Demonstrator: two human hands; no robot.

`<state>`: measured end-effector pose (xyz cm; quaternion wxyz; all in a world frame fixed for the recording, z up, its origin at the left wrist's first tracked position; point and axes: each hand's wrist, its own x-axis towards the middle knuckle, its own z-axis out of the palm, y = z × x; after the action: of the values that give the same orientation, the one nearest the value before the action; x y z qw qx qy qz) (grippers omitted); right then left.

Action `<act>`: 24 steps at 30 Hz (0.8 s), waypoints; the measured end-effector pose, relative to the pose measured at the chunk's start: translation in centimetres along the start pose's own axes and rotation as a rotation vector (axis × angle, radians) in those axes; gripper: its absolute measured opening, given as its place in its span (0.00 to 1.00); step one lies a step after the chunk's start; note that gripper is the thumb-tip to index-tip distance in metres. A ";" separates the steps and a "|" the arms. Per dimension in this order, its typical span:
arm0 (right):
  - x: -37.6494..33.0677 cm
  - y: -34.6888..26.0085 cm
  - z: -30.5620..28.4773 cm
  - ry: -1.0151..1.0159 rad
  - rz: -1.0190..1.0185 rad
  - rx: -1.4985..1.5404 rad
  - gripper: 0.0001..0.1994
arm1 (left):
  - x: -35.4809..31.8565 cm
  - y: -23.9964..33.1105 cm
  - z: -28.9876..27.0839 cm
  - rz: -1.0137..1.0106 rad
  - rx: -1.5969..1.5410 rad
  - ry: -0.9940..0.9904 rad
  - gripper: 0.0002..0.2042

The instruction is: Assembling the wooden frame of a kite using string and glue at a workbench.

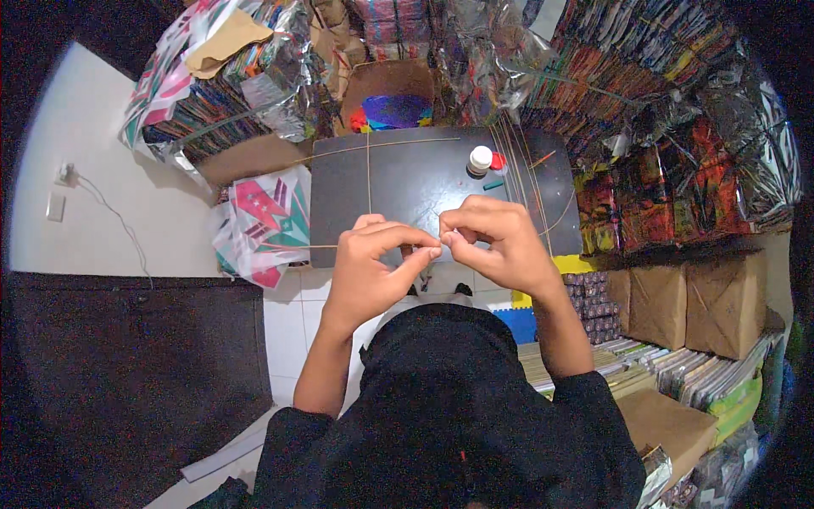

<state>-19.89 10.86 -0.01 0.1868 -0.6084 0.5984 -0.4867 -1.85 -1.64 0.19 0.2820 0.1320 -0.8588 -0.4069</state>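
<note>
My left hand (377, 263) and my right hand (500, 242) meet over the near edge of a dark table (335, 195). Both are closed in a pinch, fingertips almost touching; whatever lies between them is too fine to make out. A thin tan stick (318, 247) shows just left of my left hand, and I cannot tell whether that hand holds it. Another thin stick (369, 174) runs up the table beyond the left hand, crossed by a long thin stick (390, 142) near the far edge. Several thin sticks (524, 170) lie beyond my right hand.
On the table stand a white-capped bottle (480, 159), a red object (498, 161) and a small green piece (493, 184). Stacked bundles (627, 59) crowd the back and right. A patterned plastic sheet (267, 220) hangs left; brown paper packages (725, 301) sit right.
</note>
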 end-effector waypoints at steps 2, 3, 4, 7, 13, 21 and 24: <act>0.1 -0.4 0.2 0.009 -0.004 -0.030 0.07 | 0.1 0.3 -0.1 -0.018 0.052 -0.005 0.04; 0.1 -0.6 0.2 0.014 -0.006 -0.045 0.07 | 0.2 0.5 -0.1 -0.029 0.075 -0.004 0.04; 0.1 -0.8 0.1 0.003 -0.005 -0.061 0.08 | 0.3 0.7 -0.1 -0.040 0.098 -0.002 0.04; 0.1 -1.1 0.1 -0.009 0.002 -0.082 0.09 | 0.4 0.6 0.3 -0.066 0.082 0.064 0.04; 0.2 -0.4 0.6 0.066 0.023 0.029 0.06 | 0.1 0.3 0.8 -0.181 -0.166 0.181 0.04; 0.5 -0.6 0.0 -0.030 0.089 0.051 0.08 | 0.5 0.3 -0.9 -0.038 -0.003 -0.014 0.04; 0.5 -1.0 0.5 0.007 0.051 0.007 0.07 | 0.6 0.9 -1.0 -0.045 0.111 -0.013 0.05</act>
<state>-19.06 10.47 0.79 0.1990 -0.5906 0.6126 -0.4861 -1.70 -1.96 1.66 0.2595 0.1639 -0.8787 -0.3657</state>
